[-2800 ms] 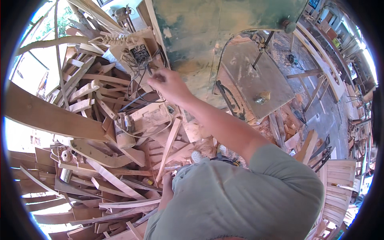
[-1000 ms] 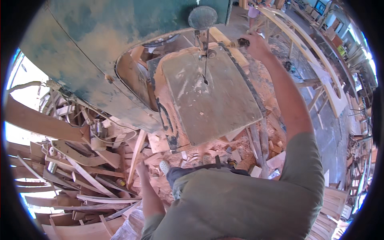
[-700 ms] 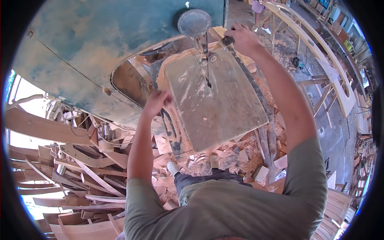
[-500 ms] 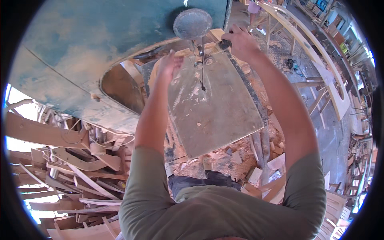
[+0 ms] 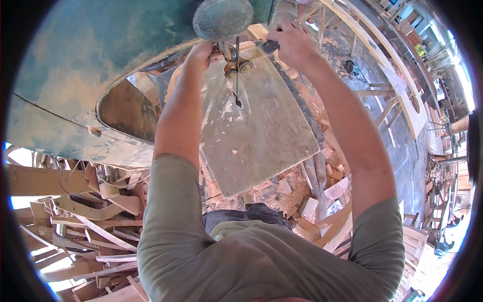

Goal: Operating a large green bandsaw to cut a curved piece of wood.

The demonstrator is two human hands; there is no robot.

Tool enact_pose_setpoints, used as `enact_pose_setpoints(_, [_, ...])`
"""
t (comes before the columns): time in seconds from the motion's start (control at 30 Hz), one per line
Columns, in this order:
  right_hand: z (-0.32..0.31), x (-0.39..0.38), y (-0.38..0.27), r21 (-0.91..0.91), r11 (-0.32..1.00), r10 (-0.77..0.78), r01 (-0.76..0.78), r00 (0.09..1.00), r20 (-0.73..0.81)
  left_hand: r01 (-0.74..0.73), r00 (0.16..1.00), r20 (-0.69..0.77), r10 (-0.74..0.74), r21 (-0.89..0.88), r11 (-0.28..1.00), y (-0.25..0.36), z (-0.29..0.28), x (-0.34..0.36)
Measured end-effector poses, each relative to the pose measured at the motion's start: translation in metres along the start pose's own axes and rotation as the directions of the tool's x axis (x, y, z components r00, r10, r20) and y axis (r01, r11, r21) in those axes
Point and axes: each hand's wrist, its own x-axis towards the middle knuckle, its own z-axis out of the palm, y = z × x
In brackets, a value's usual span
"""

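Left hand (image 5: 202,55): fingers curled beside the rollers (image 5: 245,67), partly hidden (whether pinching anything, cannot tell). Right hand (image 5: 297,46): fingers closed on the knob (image 5: 271,47). Knob: near the worktop (image 5: 264,136)'s far edge, right of the blade (image 5: 237,75). Progress, by judgement: handling of the knob under way, not finished; no cut begun; remainder cannot be told.

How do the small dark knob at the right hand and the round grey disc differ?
Colour: the dark knob is nearly black; the grey disc is paler. Size: the knob looks smaller than the disc. State: the right hand holds the knob; no hand holds the disc. Both show high in the picture.
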Motion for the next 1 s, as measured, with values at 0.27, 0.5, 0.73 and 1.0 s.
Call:
enact_pose_setpoints(0.27, [-0.012,-0.001,-0.006,-0.036,0.999,0.0,0.0,1.0,-0.002,-0.114,0.993,0.03,0.111,0.119,0.986,0.008,0.004,-0.005])
enact_pose_setpoints(0.5, [-0.006,-0.002,-0.011,-0.053,0.997,0.056,-0.055,0.998,0.018,0.043,0.995,-0.099,-0.016,0.281,0.959,0.016,0.01,-0.022])
enact_pose_setpoints(0.73, [0.034,-0.06,0.005,0.308,0.874,0.41,-0.376,0.91,-0.052,0.062,0.998,-0.003,-0.064,0.32,0.945,0.011,0.01,-0.011])
enact_pose_setpoints(1.0, [0.061,-0.207,-0.085,0.803,-0.168,0.565,-0.572,0.612,0.554,0.177,0.981,0.024,-0.194,0.314,0.933,-0.003,-0.064,0.049])
